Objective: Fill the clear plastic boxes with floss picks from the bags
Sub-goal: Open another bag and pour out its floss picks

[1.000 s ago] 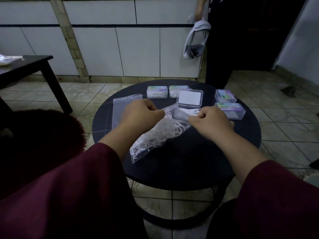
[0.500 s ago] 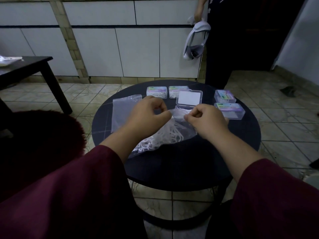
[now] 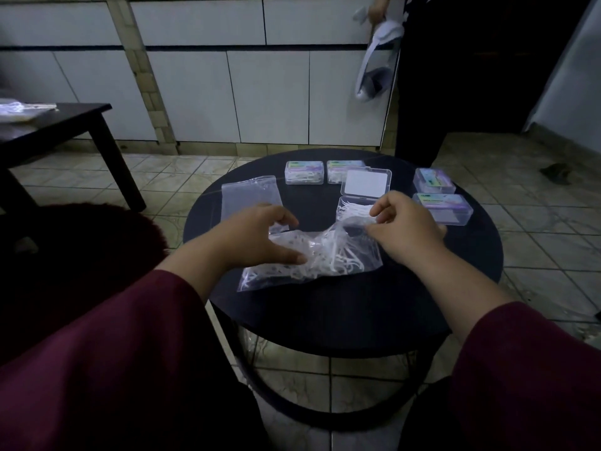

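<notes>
A clear bag of white floss picks (image 3: 325, 255) lies flat on the round black table (image 3: 357, 307). My left hand (image 3: 257, 236) grips the bag's left part, thumb on top. My right hand (image 3: 403, 226) pinches the bag's open edge on the right. Just behind the bag stands an open clear box (image 3: 351, 212) partly filled with picks, its lid (image 3: 366, 182) tipped back. Closed filled boxes sit at the back (image 3: 304, 172), (image 3: 340, 169) and on the right (image 3: 434, 180), (image 3: 444, 208). An empty clear bag (image 3: 250, 198) lies to the left.
A person in dark clothes stands behind the table, holding a white headset (image 3: 374, 70). A dark side table (image 3: 58, 122) is at the left, and a dark fuzzy seat (image 3: 81, 255) is near my left arm. Tiled floor surrounds the table.
The bag has come down from a raised tilt to lie flat on the table. My hands have moved apart, and the open box behind them now shows.
</notes>
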